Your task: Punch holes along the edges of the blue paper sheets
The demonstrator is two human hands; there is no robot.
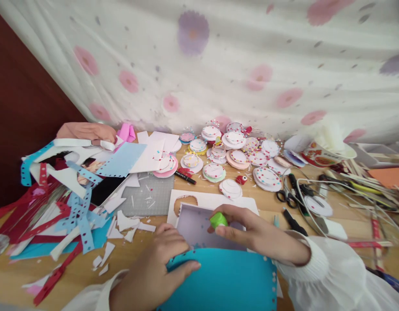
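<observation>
My left hand (163, 263) grips the top left of a bright blue sheet of paper (225, 280), thumb on top. Small shaped holes run along the sheet's side and upper edges. Above that top edge, my right hand (251, 229) is closed around a small green craft punch (218, 219), its pale part partly hidden by the fingers. Beneath both hands lies a shallow pale lilac tray (193, 222), where a few small blue paper bits show. A white sheet (251, 205) is under the tray.
Left lies a heap of punched paper strips (86, 203), scraps and a dark tablet-like screen (109, 190). A grey cutting mat (150, 194) adjoins it. Several layered paper discs (235, 138) crowd the back. Scissors (286, 198), a cable, a noodle bowl (325, 153) and sticks are right.
</observation>
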